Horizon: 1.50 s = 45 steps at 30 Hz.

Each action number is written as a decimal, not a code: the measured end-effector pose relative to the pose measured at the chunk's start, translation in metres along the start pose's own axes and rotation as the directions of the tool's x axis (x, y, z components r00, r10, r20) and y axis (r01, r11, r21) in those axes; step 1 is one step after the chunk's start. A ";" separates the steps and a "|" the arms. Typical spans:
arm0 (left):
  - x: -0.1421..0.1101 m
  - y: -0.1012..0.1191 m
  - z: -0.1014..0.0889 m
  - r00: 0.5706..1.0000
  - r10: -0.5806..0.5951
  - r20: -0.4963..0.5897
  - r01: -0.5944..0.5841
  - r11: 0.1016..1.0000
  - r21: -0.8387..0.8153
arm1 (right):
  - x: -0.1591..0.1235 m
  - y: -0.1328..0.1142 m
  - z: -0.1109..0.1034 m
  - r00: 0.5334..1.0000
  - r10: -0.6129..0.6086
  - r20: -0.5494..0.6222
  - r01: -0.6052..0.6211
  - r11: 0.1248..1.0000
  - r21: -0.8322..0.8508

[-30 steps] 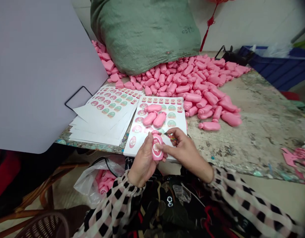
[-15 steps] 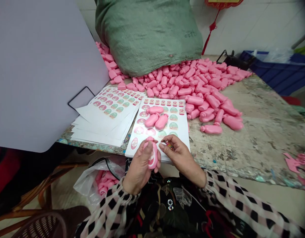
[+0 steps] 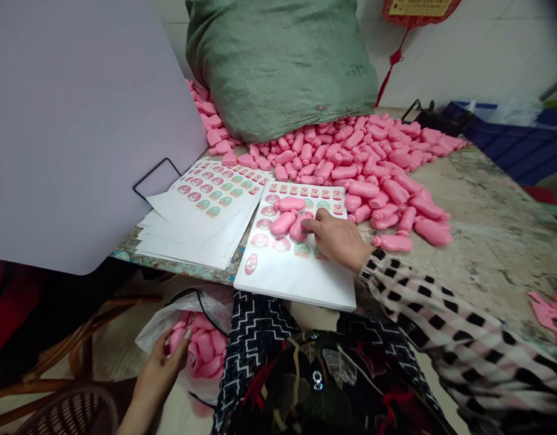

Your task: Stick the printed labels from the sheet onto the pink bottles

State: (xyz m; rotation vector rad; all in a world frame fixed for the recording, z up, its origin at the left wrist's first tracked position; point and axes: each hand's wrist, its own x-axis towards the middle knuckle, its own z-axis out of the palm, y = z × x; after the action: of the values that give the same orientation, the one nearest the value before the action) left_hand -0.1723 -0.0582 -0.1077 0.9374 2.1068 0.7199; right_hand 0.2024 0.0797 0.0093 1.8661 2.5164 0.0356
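At the mouth of a clear plastic bag, my left hand has its fingers closed around a small pink plastic bottle. Several more pink bottles fill the bag below the table. My right hand reaches over a stack of sticker sheets, its fingertips closed on another pink bottle lying there. Beside that one, two more bottles rest on the top sheet, among round pink and green stickers.
A large heap of pink bottles spreads across the worn table beneath a green sack. More sticker sheets lie at the left, near a grey panel. A blue crate stands at the back right.
My left hand has moved down and left from above the sheets to the bag, with the bottle. My right hand has gone forward to a bottle on the sheet.
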 end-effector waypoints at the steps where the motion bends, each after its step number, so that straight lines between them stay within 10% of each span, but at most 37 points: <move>1: 0.004 -0.005 -0.004 0.999 0.046 -0.015 -0.044 0.992 0.117 | 0.005 0.000 0.000 1.000 -0.019 0.025 0.020 1.000 -0.023; 8: 0.000 0.017 -0.004 0.954 0.279 0.110 -0.283 0.959 0.023 | 0.021 0.003 0.001 0.993 -0.089 0.081 0.098 0.988 -0.117; 15: -0.037 0.099 0.025 0.878 0.291 0.380 -0.146 0.919 -0.367 | 0.019 0.011 0.002 0.983 -0.179 0.049 0.185 0.971 -0.151; 20: -0.057 0.140 0.060 0.666 0.284 0.690 0.293 0.751 -0.592 | -0.007 0.008 -0.002 0.974 -0.225 -0.013 0.225 0.974 -0.028; 25: -0.070 0.156 0.084 0.301 0.294 0.907 0.689 0.591 -0.420 | -0.053 -0.033 -0.010 0.911 -0.393 -0.128 0.412 0.887 0.207; 27: -0.071 0.152 0.084 0.225 0.292 0.930 0.748 0.560 -0.357 | -0.067 -0.049 -0.014 0.887 -0.450 -0.101 0.456 0.823 0.338; 30: -0.069 0.141 0.073 0.286 0.218 0.933 0.728 0.584 -0.360 | -0.074 -0.059 -0.016 0.908 -0.417 -0.042 0.359 0.720 0.594; 33: -0.065 0.132 0.056 0.503 0.166 0.848 0.584 0.658 -0.475 | -0.065 -0.058 -0.008 0.950 -0.313 -0.014 0.207 0.595 0.777; 36: -0.060 0.130 0.043 0.784 0.222 0.580 0.203 0.791 -0.577 | -0.046 -0.062 0.006 0.988 -0.151 0.011 0.089 0.638 0.765; 38: -0.055 0.129 0.040 0.870 0.345 0.351 -0.163 0.874 -0.457 | -0.033 -0.069 0.014 0.998 -0.069 0.012 0.041 0.725 0.687; 41: -0.048 0.125 0.042 0.742 0.627 0.237 -0.617 0.777 -0.124 | -0.015 -0.083 0.019 1.000 0.009 -0.016 0.001 0.832 0.554; 45: -0.048 0.117 0.053 0.569 0.730 0.379 -0.814 0.567 0.130 | 0.000 -0.096 0.018 0.999 0.036 0.014 -0.039 0.917 0.398</move>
State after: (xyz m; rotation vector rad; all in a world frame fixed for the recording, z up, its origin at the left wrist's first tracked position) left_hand -0.0619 -0.0178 -0.0381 2.0934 1.4759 0.6230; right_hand 0.1107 0.0519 -0.0111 2.0337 2.6370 -0.5225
